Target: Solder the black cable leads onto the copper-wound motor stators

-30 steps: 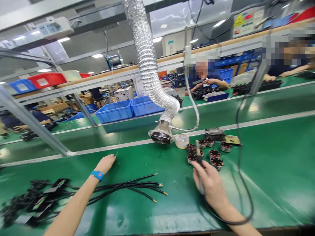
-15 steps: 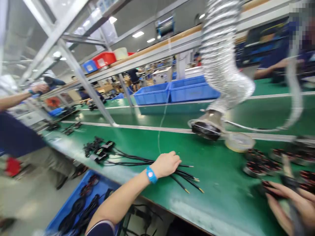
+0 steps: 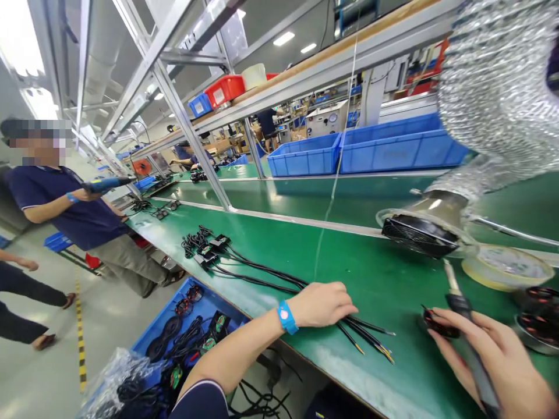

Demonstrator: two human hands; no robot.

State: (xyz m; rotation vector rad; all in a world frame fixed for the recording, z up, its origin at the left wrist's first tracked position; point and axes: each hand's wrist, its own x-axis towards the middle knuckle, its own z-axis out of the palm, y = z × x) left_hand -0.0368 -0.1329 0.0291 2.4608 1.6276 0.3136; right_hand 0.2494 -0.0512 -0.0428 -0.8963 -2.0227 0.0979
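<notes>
My left hand (image 3: pixel 325 304), closed, is on a bundle of black cables (image 3: pixel 271 275) on the green bench; the fingertips are partly hidden. The cables' stripped ends (image 3: pixel 384 351) stick out to its right. Their other ends run left to small black boxes with green boards (image 3: pixel 205 255). At the right, my right hand (image 3: pixel 493 349) is closed round a soldering iron (image 3: pixel 462 308), its pale tip pointing up and away. Between thumb and fingers the same hand also grips a small copper-wound coil (image 3: pixel 440 326). More coils (image 3: pixel 539 323) sit at the right edge.
A fume hood (image 3: pixel 421 233) hangs from a silver duct (image 3: pixel 502 87) above a tape roll (image 3: pixel 506 266). Below the bench edge is a blue bin (image 3: pixel 144 326) with cables and parts. Blue crates (image 3: pixel 305 156) stand behind. A co-worker (image 3: pixel 65 198) holds a power tool at left.
My view has swung left. The right hand, with the soldering iron and coil, has come further into view, nearer the cable ends. The left hand stays on the cables.
</notes>
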